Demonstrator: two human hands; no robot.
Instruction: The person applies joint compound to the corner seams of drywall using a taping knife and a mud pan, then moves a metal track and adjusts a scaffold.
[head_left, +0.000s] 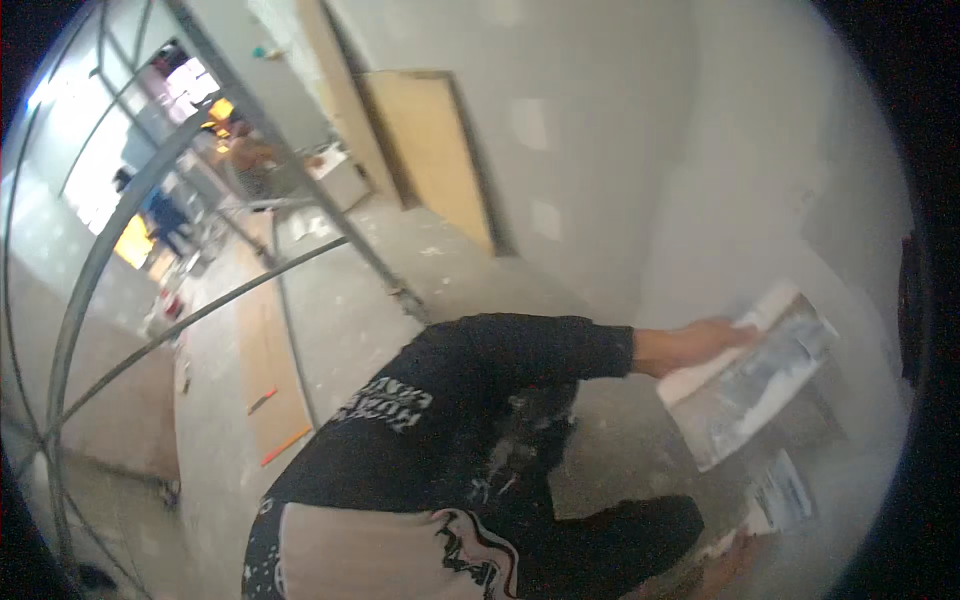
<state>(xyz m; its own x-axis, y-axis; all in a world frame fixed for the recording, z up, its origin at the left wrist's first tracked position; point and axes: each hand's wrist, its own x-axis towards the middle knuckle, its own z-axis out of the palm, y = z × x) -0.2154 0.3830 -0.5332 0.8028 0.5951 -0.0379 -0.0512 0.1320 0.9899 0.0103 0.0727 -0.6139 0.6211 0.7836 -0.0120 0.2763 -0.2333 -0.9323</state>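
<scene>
My left hand (700,345), at the end of a black sleeve, grips a wide rectangular plastering trowel (770,375) by its upper-left edge. Its face is smeared with white and grey compound, and it tilts in front of the pale wall (730,180). Lower right, my right hand (735,565) is closed around a putty knife (785,495), whose blade lies close below the trowel at the wall. Part of the right hand is dim and its fingers are partly hidden. My black clothing (450,380) fills the lower middle, with white smears on it.
Metal scaffold tubes (270,290) cross the left side. A yellowish board (430,140) leans on the wall behind. A long plank (265,340) lies on the floor with orange-handled items. Far left, a person in blue (165,215) and another person (250,160) are near a bright opening.
</scene>
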